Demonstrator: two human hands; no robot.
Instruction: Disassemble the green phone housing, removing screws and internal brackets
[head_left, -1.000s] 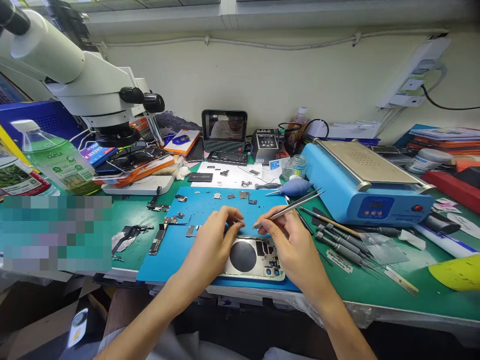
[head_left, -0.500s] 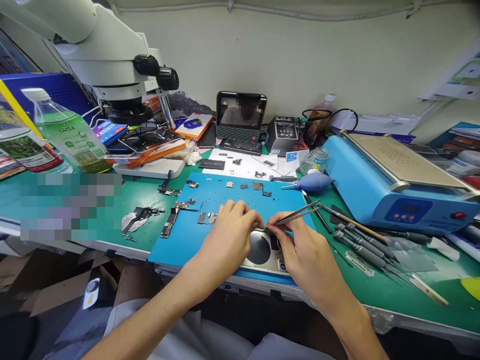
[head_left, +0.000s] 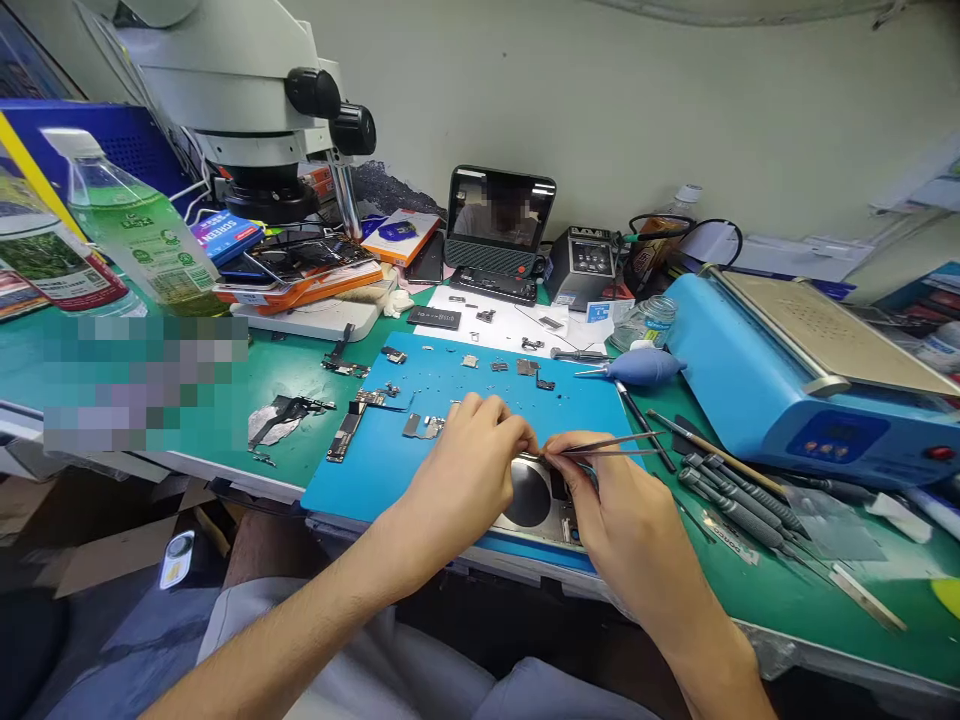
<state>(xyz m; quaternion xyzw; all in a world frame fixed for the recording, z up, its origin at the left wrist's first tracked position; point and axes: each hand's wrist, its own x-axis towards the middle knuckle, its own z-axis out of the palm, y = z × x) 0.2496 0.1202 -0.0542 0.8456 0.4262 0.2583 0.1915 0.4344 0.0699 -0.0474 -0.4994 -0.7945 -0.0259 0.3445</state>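
Now that your right hand (head_left: 630, 520) has dropped the tweezers (head_left: 607, 447) flat, pinched tight, your left hand (head_left: 469, 465) pinches something tiny over the phone shell (head_left: 534, 500)

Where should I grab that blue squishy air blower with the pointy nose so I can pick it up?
Best guess: take the air blower by its round blue bulb, coming down from above. It lies on its side at the blue mat's far right corner, thin nozzle pointing left; the bulb is its widest, softest part, and nothing covers it. The nozzle looks too thin to hold well.

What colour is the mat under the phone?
Blue, the mat shows best in the head view.
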